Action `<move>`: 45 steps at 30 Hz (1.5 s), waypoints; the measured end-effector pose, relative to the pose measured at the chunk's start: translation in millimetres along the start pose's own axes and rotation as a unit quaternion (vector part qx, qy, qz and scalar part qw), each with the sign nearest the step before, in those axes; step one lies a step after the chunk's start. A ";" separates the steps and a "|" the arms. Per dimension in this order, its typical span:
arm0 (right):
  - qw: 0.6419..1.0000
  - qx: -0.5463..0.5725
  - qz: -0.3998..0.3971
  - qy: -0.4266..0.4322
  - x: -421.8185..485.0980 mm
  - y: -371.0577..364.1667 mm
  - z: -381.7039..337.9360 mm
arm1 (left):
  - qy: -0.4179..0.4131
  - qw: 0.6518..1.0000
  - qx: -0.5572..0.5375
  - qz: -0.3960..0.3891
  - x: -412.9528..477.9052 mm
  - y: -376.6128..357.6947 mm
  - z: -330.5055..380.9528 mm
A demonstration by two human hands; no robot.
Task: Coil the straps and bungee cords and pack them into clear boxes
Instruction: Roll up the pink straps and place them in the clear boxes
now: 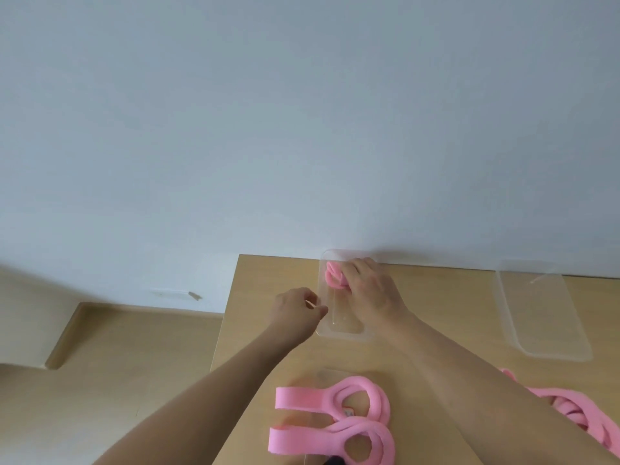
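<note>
A clear box (345, 330) lies on the wooden table (268, 337) by the wall. My right hand (367, 286) reaches into its far end and grips a coiled pink strap (332, 278) there. My left hand (300, 308) sits at the box's left rim, fingers curled and pinching the rim edge. Two looped pink straps (355, 421) lie near the front of the table, partly over a clear lid. More pink strap (577, 411) is bunched at the right, partly hidden behind my right forearm.
A second clear box (540, 310) lies at the table's back right. The table's left edge drops to a light floor, where a low wooden board (67, 333) lies. A pale wall stands right behind the table.
</note>
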State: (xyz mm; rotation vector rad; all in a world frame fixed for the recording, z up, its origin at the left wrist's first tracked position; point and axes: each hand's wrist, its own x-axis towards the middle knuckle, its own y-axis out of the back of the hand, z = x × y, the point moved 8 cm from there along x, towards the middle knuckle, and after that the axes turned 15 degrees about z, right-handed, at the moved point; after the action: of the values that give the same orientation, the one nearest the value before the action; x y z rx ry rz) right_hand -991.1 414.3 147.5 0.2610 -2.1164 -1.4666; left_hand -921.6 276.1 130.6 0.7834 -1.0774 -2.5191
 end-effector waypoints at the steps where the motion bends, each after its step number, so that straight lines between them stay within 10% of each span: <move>1: 1.000 -0.001 0.009 0.008 -1.7 -2.9 0.9 | -0.001 1.000 0.005 0.003 1.8 -0.9 -1.9; 7: 0.996 -0.016 0.076 0.034 -1.0 1.6 -9.8 | -0.005 1.000 -0.004 0.015 4.3 -2.5 -7.2; 14: 0.994 -0.012 -0.099 -0.050 -7.0 -11.4 -12.3 | -0.055 0.998 -0.002 0.014 -3.2 3.8 -7.5; 23: 0.991 0.010 0.110 -0.073 -98.4 59.3 -25.6 | -0.158 0.985 0.016 0.072 -41.7 12.7 -37.8; 38: 0.957 -0.053 -0.180 -0.222 -220.1 42.7 -57.7 | -0.316 0.949 0.016 0.008 -107.6 11.8 -33.3; 45: 0.954 0.085 -0.008 -0.287 -198.5 92.0 -77.5 | -0.350 0.925 0.063 -0.132 -137.2 17.0 -20.3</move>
State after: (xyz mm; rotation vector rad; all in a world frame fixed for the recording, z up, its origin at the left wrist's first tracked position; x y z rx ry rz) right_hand -771.1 476.9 186.9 -0.1081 -2.7083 -1.4975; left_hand -797.7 315.7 181.8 0.0128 -1.4259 -3.0864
